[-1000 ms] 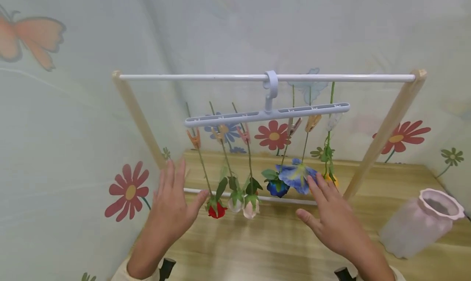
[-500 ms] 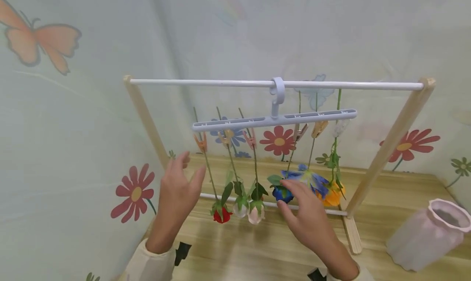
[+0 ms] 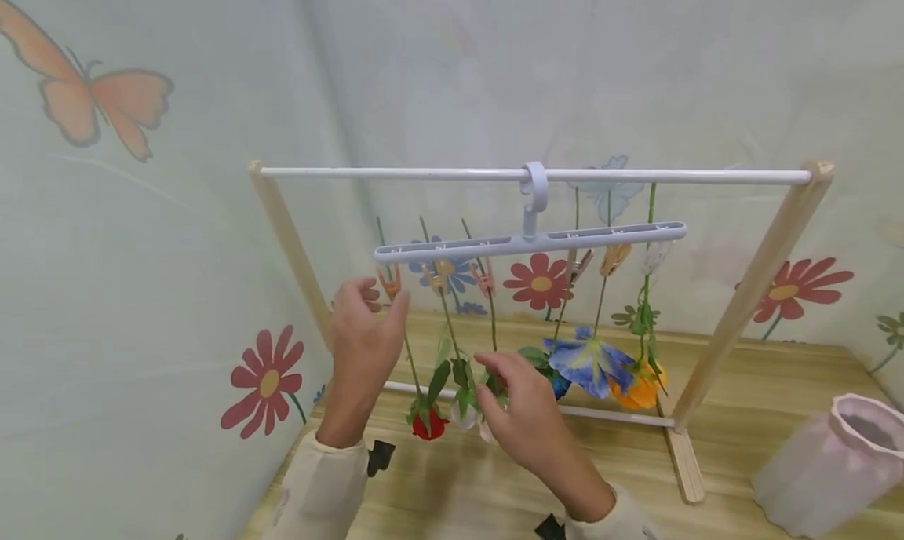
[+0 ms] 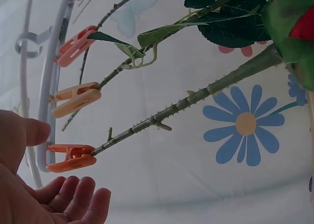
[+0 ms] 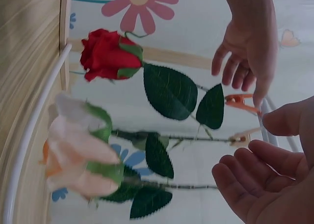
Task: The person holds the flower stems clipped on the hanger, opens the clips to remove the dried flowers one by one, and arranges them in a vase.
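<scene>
My left hand [image 3: 367,340] is beside the orange clothespin [image 4: 71,157] at the hanger's left end. Thumb and loosely bent fingers lie either side of that pin, with gaps visible in the left wrist view. The clothespin grips the stem of an upside-down red rose [image 3: 428,424]. My right hand [image 3: 526,414] is relaxed, in front of the cream-pink rose [image 5: 81,155], which it mostly covers in the head view. Nothing is in its fingers. Beside it hangs a white rose [image 3: 464,416]. The pale-blue hanger [image 3: 508,246] hooks over the white rod [image 3: 395,173].
To the right hang a blue flower [image 3: 589,365], a partly hidden dark-blue rose [image 3: 560,384] and an orange flower [image 3: 639,387]. The rack's wooden post [image 3: 752,297] rises at the right. A pale pink vase [image 3: 812,469] stands on the wooden table [image 3: 438,501].
My right hand has moved left, from the blue flower to the cream-pink rose. My left hand has risen slightly toward the orange clothespin, its fingers bending more. The head view has shifted a little.
</scene>
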Available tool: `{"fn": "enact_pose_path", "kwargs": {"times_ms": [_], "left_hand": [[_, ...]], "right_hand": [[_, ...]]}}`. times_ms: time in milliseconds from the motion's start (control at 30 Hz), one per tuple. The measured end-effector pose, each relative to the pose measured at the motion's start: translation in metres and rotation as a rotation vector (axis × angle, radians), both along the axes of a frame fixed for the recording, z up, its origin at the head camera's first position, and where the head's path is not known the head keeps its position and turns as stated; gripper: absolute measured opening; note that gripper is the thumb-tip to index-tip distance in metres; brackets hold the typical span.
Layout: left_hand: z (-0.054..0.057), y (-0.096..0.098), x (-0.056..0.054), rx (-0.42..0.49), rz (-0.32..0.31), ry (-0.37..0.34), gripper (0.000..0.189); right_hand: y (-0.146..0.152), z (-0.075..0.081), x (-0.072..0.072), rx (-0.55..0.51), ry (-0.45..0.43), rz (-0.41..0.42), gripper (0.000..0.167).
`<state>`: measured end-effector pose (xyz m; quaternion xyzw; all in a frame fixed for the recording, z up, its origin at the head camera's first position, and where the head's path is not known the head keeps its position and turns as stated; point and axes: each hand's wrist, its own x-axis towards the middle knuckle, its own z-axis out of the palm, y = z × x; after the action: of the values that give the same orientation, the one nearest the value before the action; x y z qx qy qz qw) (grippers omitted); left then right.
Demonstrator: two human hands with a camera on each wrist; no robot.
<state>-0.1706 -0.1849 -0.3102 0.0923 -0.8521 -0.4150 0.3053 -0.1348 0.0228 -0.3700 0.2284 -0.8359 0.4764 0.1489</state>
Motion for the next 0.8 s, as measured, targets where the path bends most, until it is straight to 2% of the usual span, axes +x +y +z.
{"fn": "enact_pose_path", "kwargs": {"times_ms": [200,400,533,667,800], "left_hand": [[0.002,0.003,-0.008,-0.014,0.013,0.057,0.054],[0.001,0.004,-0.011,-0.023,0.02,0.066,0.052],[0.002,0.004,-0.017,-0.024,0.034,0.077,0.05],[0.003,0.005,-0.024,-0.015,0.057,0.088,0.05],[0.005,0.006,-0.032,-0.014,0.061,0.112,0.05]], "right_hand": [[-0.029,0.008,-0.007,-0.046,0.045,0.047,0.032],[-0.051,0.009,-0.014,-0.024,0.044,0.077,0.031],[-0.062,0.011,-0.021,0.001,0.037,0.079,0.034],[-0.069,0.016,-0.027,-0.027,0.041,0.081,0.034],[-0.075,0.023,-0.033,-0.059,0.09,0.057,0.031]]}}
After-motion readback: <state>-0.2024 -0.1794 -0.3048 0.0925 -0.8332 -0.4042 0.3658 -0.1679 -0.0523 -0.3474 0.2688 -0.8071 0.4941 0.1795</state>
